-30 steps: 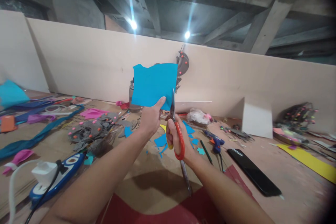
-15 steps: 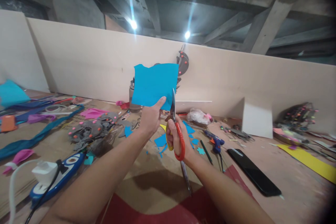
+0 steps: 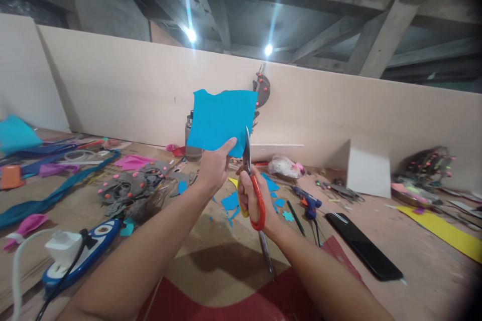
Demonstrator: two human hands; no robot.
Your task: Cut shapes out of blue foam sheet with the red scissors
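Note:
A blue sheet [image 3: 222, 118], which looks like felt or craft foam, is held up above the table. My left hand [image 3: 217, 168] pinches its lower edge, thumb in front and fingers hidden behind. In my right hand [image 3: 253, 195] is a pair of scissors [image 3: 257, 205] with red and yellow handles, blades pointing up. The blades lie at the right part of the sheet, near its lower right corner. Below the hands, blue scraps [image 3: 229, 201] and a small light-blue flower shape [image 3: 288, 216] lie on the table.
A blue glue gun [image 3: 309, 203], a dark green pencil [image 3: 295, 217] and a black phone [image 3: 363, 246] lie to the right. At left are a power strip [image 3: 85, 256] and grey pieces with pink dots [image 3: 131, 188]. A pale board [image 3: 320, 110] stands behind.
The blue sheet has tilted slightly, its lower edge shifting a little left with my left hand. The scissors' blades have shifted slightly left; my right hand stays nearly in place.

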